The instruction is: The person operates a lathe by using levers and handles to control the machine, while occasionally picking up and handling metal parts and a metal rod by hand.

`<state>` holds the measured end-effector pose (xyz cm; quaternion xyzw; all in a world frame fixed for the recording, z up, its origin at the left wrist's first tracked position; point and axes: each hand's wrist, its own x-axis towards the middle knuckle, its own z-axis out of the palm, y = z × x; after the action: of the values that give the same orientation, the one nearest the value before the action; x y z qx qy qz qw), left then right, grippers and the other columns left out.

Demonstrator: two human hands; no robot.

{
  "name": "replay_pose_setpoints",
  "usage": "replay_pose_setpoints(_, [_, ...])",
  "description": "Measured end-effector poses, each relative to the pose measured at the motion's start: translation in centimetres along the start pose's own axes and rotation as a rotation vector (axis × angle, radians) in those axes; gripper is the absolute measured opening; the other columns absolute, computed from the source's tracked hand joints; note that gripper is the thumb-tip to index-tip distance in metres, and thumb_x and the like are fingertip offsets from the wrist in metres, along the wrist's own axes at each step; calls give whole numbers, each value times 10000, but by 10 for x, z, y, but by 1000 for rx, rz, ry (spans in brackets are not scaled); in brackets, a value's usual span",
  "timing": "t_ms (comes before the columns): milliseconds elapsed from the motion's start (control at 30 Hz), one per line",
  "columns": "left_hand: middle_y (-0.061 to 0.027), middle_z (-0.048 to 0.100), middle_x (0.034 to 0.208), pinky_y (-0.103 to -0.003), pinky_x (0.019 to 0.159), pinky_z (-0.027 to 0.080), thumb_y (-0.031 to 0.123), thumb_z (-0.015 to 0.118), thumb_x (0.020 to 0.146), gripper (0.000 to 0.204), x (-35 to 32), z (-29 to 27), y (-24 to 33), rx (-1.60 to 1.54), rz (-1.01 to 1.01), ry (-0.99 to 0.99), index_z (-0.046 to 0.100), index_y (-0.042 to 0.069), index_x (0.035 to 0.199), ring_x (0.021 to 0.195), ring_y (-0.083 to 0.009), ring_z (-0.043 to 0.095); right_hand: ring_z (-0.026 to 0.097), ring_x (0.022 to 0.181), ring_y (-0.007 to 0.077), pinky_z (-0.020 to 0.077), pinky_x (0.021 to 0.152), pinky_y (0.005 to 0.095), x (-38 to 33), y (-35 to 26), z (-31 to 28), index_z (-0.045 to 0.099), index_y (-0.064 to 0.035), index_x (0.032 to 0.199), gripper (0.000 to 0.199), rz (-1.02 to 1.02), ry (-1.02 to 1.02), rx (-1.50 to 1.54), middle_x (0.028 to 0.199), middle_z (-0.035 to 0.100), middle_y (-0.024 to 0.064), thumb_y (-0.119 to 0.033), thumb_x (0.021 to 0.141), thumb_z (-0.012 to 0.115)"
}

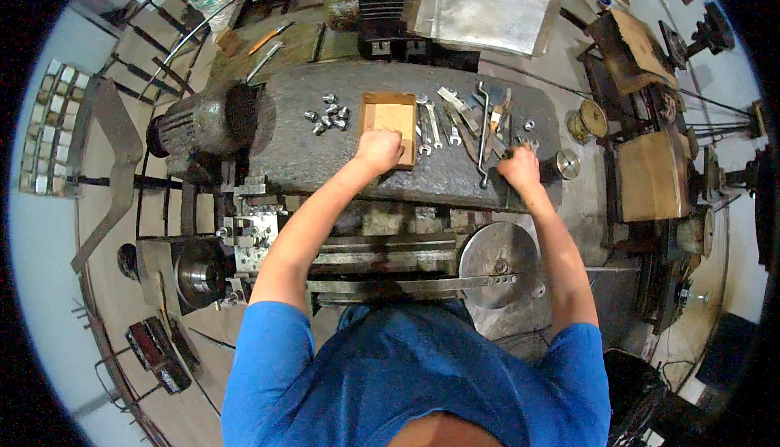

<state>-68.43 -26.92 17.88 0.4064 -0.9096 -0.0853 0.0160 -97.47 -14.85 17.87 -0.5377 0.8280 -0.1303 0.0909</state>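
On top of the grey machine housing that serves as a counter, both hands are at work. The left hand rests closed on the near right corner of a shallow wooden tray, fingers curled over its rim; the tray lies flat near the middle of the counter. The right hand is closed at the right end of the counter, among a spread of wrenches and other metal tools; what it grips cannot be told, as the fingers hide it. Left of the tray, apart from it, lies a cluster of small metal sockets. A round metal disc sits lower on the machine, below the right forearm.
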Motion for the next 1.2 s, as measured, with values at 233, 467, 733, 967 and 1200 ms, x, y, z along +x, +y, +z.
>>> replay_pose_setpoints(233, [-146, 597, 658, -432, 538, 462, 232, 550, 760, 168, -17, -40, -28, -131, -203, 318, 603, 118, 872, 615, -338, 585, 529, 946, 354, 428, 816, 372, -36, -1, -24, 610, 26, 900, 391, -220, 158, 171, 1091, 532, 195, -147, 552, 570])
replay_pose_setpoints(467, [-174, 619, 798, -447, 650, 487, 249, 587, 721, 290, -33, -24, -93, -85, -393, 138, 549, 57, 936, 723, -340, 607, 553, 949, 329, 433, 825, 343, -107, -10, -54, 604, 38, 907, 371, -102, -26, 450, 1056, 558, 190, -101, 563, 589])
replay_pose_setpoints(733, [-167, 620, 734, -429, 634, 488, 299, 587, 718, 370, -15, -4, -88, -24, -492, 159, 517, 2, 927, 698, -331, 615, 583, 832, 295, 457, 736, 309, -143, -12, -65, 608, 1, 923, 381, -139, -29, 474, 965, 587, 152, -17, 544, 574])
replay_pose_setpoints(967, [-151, 626, 748, -406, 649, 487, 297, 613, 650, 360, -38, -27, -82, -112, -578, 240, 558, 52, 907, 730, -305, 616, 587, 798, 245, 462, 709, 288, -156, -21, -73, 610, -2, 931, 386, -216, -60, 547, 930, 598, 130, -5, 548, 554])
replay_pose_setpoints(1200, [-91, 570, 575, -360, 504, 461, 293, 646, 644, 354, -143, -86, -18, -339, -297, 431, 575, 103, 933, 523, -258, 576, 558, 773, 126, 455, 688, 229, -133, -131, -71, 613, 18, 959, 393, -336, -605, 1204, 909, 608, 64, 11, 582, 504])
